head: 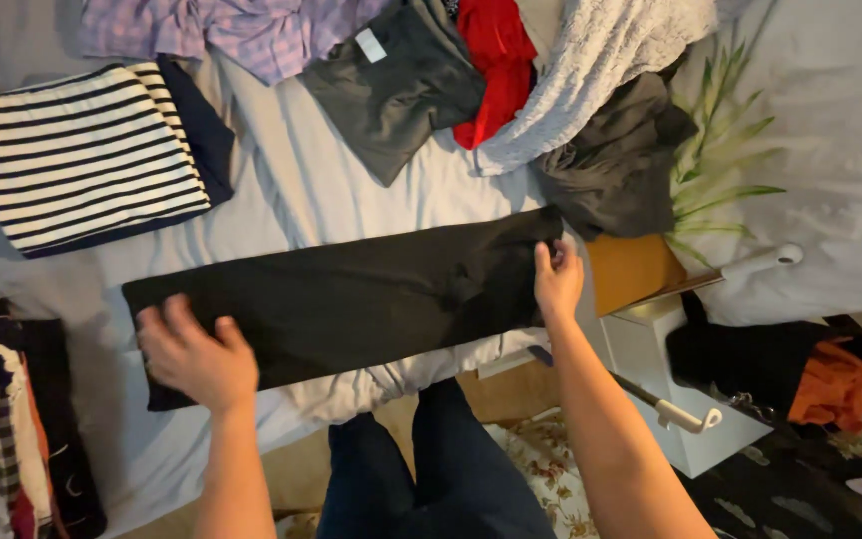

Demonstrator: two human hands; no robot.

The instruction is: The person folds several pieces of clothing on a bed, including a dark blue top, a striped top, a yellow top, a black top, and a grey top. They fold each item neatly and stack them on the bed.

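A long black garment (351, 294) lies flat across the pale bed sheet (291, 190), folded into a narrow strip. My left hand (195, 354) rests flat on its left end, fingers spread. Over at the strip's right end, my right hand (557, 276) pinches the upper corner of the cloth between thumb and fingers. My legs in dark trousers (431, 469) stand at the bed's edge below the garment.
A folded striped top (82, 155) lies at the upper left. A heap of clothes, plaid (241, 30), grey (401, 85), red (496, 60), white knit (591, 70) and dark grey (616, 165), fills the top. More clothes (2, 429) hang at the left. A white box (670, 389) stands at the right.
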